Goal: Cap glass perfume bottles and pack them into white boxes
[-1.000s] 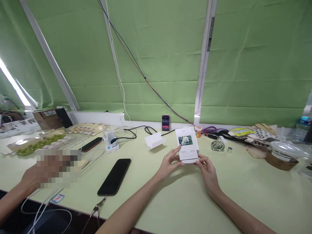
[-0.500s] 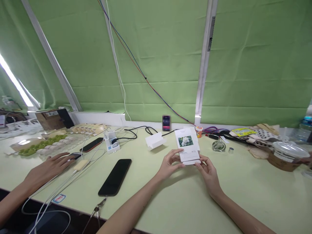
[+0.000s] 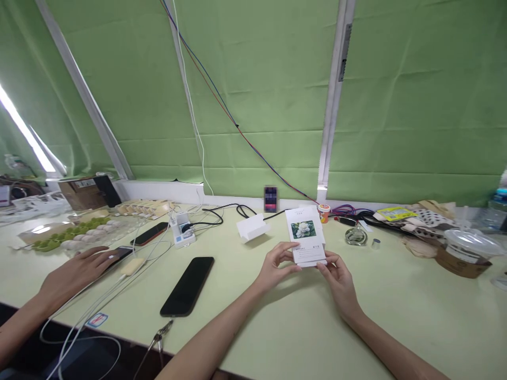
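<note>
A white cardboard box point(image 3: 304, 244) with a printed white flower is held up between my two hands, tilted toward me. My left hand point(image 3: 279, 264) grips its lower left edge, thumb along the bottom. At the lower right corner, my right hand point(image 3: 335, 278) pinches the bottom flap with its fingers closed. Behind and left of it lies a folded white card piece point(image 3: 252, 228). To the right are a round glass bottle point(image 3: 355, 237) and a small silver cap point(image 3: 376, 243), apart from each other.
Left of my arms lies a black phone point(image 3: 187, 286). Another person's hand point(image 3: 75, 277) rests on a phone at far left, near white cables, a power strip point(image 3: 182, 232) and egg trays point(image 3: 89, 232). A plastic-lidded bowl point(image 3: 463, 253) stands at right, an orange-white tub point(image 3: 324, 213) behind the box.
The flap at the box's bottom end sits slightly closer to the box. My hands stay nearly in place; the view has shifted a little.
</note>
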`<state>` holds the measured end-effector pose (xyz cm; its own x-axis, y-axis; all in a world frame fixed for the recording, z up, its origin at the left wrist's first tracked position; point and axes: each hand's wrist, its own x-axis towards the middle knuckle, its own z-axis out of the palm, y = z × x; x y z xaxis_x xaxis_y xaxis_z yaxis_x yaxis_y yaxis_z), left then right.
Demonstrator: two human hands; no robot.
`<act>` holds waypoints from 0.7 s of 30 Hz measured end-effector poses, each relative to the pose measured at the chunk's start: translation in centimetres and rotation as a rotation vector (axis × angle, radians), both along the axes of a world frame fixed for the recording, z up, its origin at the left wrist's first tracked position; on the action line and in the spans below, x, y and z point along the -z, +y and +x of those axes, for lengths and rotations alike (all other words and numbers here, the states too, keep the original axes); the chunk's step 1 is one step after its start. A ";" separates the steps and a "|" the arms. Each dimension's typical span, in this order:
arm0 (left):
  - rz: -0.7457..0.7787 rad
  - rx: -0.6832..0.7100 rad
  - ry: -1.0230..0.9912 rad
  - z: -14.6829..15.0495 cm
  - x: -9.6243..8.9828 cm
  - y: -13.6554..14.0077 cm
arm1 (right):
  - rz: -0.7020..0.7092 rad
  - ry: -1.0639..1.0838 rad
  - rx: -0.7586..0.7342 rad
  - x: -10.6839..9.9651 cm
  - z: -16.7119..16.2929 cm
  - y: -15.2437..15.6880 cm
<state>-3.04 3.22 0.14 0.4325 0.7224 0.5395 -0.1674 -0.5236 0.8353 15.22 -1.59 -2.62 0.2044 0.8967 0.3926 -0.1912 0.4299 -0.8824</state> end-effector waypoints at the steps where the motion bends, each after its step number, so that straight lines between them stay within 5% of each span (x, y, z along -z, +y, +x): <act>1: 0.002 0.002 0.001 0.0 0.0 0.0 | 0.000 -0.001 0.001 0.0 0.0 0.0; 21: -0.043 0.022 -0.013 -0.2 0.3 -0.2 | 0.033 -0.010 -0.007 0.7 0.4 0.3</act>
